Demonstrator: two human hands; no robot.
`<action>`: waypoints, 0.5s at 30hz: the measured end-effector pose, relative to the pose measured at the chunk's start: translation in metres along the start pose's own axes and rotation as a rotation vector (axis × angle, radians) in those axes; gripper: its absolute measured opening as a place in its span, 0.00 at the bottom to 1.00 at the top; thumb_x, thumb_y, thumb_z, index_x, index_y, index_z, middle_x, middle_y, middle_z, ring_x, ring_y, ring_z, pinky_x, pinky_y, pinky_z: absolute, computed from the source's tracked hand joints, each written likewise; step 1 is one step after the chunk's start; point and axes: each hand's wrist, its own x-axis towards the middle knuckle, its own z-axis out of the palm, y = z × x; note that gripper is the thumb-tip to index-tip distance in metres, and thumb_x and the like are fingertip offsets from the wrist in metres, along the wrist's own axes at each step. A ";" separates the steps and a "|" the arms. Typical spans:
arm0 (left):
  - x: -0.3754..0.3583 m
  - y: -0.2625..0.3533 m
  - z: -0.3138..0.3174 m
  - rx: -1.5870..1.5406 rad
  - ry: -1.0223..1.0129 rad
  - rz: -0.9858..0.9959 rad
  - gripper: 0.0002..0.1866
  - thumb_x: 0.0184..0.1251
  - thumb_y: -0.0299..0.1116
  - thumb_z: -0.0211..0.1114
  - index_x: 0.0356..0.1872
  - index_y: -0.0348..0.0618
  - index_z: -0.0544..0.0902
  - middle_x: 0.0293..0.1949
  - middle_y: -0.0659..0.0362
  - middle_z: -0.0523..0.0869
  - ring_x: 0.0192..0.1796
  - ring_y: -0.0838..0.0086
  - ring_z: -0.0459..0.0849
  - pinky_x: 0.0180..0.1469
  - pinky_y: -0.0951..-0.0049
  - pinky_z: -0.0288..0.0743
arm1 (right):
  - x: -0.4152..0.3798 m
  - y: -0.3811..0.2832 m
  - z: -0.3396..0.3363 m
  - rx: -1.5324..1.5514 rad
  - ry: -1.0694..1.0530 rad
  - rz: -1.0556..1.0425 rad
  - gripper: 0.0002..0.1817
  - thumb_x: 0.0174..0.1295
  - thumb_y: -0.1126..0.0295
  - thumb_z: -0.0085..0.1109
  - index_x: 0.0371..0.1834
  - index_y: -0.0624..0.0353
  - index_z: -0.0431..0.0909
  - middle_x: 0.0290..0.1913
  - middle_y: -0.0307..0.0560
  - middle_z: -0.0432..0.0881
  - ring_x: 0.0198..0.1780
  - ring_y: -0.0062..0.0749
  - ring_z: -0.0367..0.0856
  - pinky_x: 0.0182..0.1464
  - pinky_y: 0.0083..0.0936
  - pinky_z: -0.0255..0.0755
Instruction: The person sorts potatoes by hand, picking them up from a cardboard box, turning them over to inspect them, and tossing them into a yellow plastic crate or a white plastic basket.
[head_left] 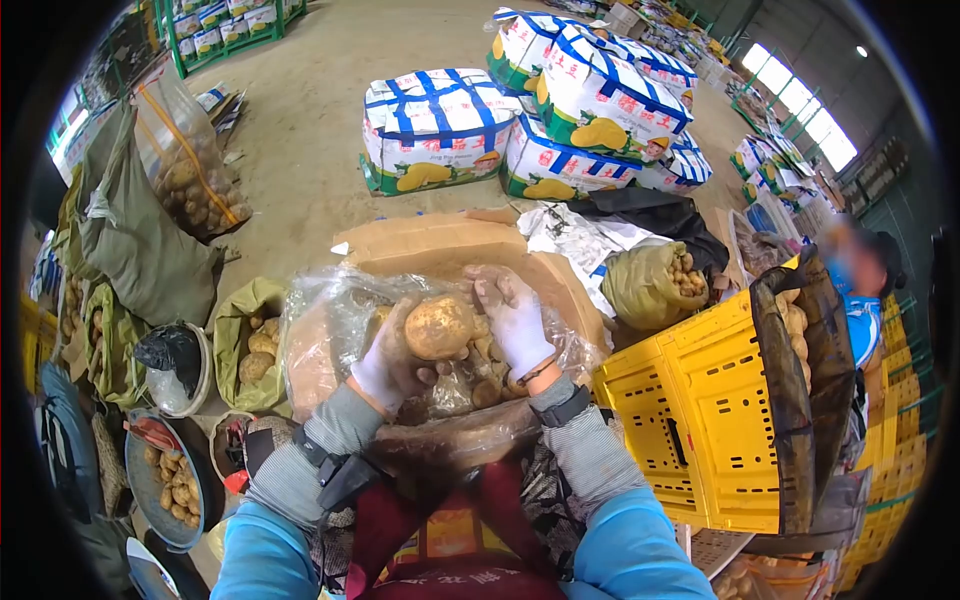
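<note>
A large round potato (439, 328) rests in my left hand (388, 362), its gloved fingers curled under and beside it. My right hand (512, 318), gloved too, is raised just to the right of that potato, apart from it, with the fingers spread and nothing in them. Both hands are over an open cardboard box (430, 240) lined with clear plastic (330, 310). More potatoes (455, 392) lie inside the box below the hands, partly covered by the plastic and the hands.
A yellow crate (690, 410) stands close on the right, with a co-worker (865, 290) beyond it. Green sacks (250, 345) and a blue tub (168, 480) of potatoes are at the left. White packed bags (435, 130) are stacked ahead.
</note>
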 end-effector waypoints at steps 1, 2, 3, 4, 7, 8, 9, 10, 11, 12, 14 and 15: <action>0.001 0.001 -0.005 -0.014 -0.036 -0.014 0.34 0.74 0.65 0.38 0.60 0.48 0.76 0.39 0.50 0.88 0.24 0.69 0.81 0.16 0.83 0.68 | -0.002 -0.012 -0.003 0.008 -0.036 0.029 0.11 0.73 0.66 0.55 0.47 0.63 0.81 0.44 0.45 0.85 0.47 0.29 0.82 0.52 0.25 0.74; 0.002 0.001 -0.008 -0.013 -0.042 -0.013 0.34 0.74 0.65 0.39 0.60 0.48 0.76 0.39 0.50 0.88 0.23 0.69 0.81 0.16 0.83 0.68 | -0.004 -0.018 -0.005 0.016 -0.071 0.058 0.10 0.72 0.67 0.56 0.47 0.63 0.80 0.46 0.46 0.85 0.49 0.30 0.81 0.55 0.25 0.73; 0.002 0.002 -0.010 -0.011 -0.049 -0.013 0.34 0.74 0.65 0.40 0.60 0.48 0.76 0.39 0.51 0.88 0.23 0.69 0.81 0.16 0.82 0.68 | -0.005 -0.015 -0.006 0.027 -0.084 0.048 0.10 0.72 0.67 0.57 0.47 0.63 0.80 0.45 0.46 0.85 0.49 0.30 0.81 0.55 0.25 0.73; 0.003 0.002 -0.010 -0.008 -0.057 -0.014 0.34 0.74 0.65 0.40 0.60 0.47 0.76 0.39 0.51 0.88 0.23 0.69 0.82 0.16 0.82 0.68 | -0.005 -0.012 -0.006 0.037 -0.096 0.038 0.10 0.71 0.67 0.58 0.48 0.63 0.80 0.45 0.46 0.85 0.49 0.30 0.81 0.55 0.25 0.73; 0.000 0.001 -0.001 0.063 0.106 0.089 0.33 0.74 0.64 0.44 0.60 0.46 0.75 0.38 0.52 0.88 0.22 0.68 0.81 0.17 0.80 0.70 | -0.012 -0.007 0.004 -0.044 -0.127 -0.073 0.11 0.70 0.67 0.60 0.48 0.62 0.79 0.44 0.46 0.84 0.47 0.29 0.81 0.53 0.25 0.73; -0.002 0.000 0.002 0.155 0.136 0.177 0.32 0.74 0.63 0.46 0.60 0.45 0.75 0.39 0.53 0.88 0.23 0.69 0.82 0.18 0.80 0.70 | -0.015 -0.006 0.008 -0.088 -0.137 -0.122 0.11 0.70 0.66 0.61 0.48 0.62 0.79 0.43 0.46 0.84 0.46 0.29 0.81 0.52 0.25 0.74; -0.004 -0.004 0.006 0.246 0.165 0.262 0.31 0.74 0.62 0.48 0.60 0.45 0.75 0.41 0.54 0.87 0.25 0.70 0.82 0.19 0.79 0.71 | -0.012 -0.002 0.006 -0.037 -0.128 -0.051 0.12 0.69 0.64 0.62 0.48 0.61 0.80 0.41 0.43 0.83 0.44 0.28 0.80 0.49 0.24 0.74; -0.002 -0.005 0.006 0.344 0.202 0.333 0.30 0.73 0.60 0.50 0.60 0.44 0.75 0.42 0.54 0.86 0.28 0.71 0.82 0.20 0.79 0.72 | -0.010 0.000 0.003 0.024 -0.052 0.163 0.13 0.69 0.64 0.62 0.49 0.61 0.79 0.40 0.42 0.82 0.43 0.28 0.80 0.49 0.24 0.74; -0.001 -0.006 0.006 0.442 0.246 0.401 0.29 0.73 0.58 0.52 0.60 0.43 0.75 0.44 0.55 0.86 0.30 0.72 0.83 0.21 0.79 0.73 | -0.005 0.000 -0.001 0.087 0.027 0.373 0.14 0.68 0.63 0.63 0.50 0.61 0.79 0.40 0.40 0.81 0.42 0.28 0.79 0.48 0.23 0.75; 0.004 -0.004 0.001 0.549 0.300 0.454 0.28 0.73 0.55 0.55 0.61 0.41 0.74 0.46 0.55 0.85 0.34 0.74 0.83 0.23 0.79 0.73 | -0.006 -0.006 -0.002 0.197 0.036 0.431 0.18 0.68 0.63 0.63 0.55 0.60 0.76 0.42 0.41 0.80 0.43 0.29 0.79 0.51 0.24 0.74; 0.009 0.001 -0.003 0.708 0.356 0.574 0.28 0.71 0.49 0.59 0.62 0.39 0.73 0.49 0.55 0.83 0.41 0.76 0.82 0.29 0.79 0.75 | -0.008 -0.009 -0.005 0.264 0.004 0.361 0.24 0.68 0.63 0.63 0.63 0.60 0.71 0.47 0.44 0.79 0.48 0.32 0.78 0.56 0.25 0.73; 0.011 0.002 -0.003 0.758 0.359 0.639 0.28 0.70 0.47 0.61 0.63 0.37 0.72 0.51 0.55 0.82 0.44 0.76 0.81 0.32 0.79 0.77 | -0.008 -0.005 -0.006 0.220 -0.047 0.233 0.26 0.68 0.63 0.63 0.66 0.60 0.69 0.50 0.46 0.78 0.51 0.33 0.78 0.58 0.26 0.72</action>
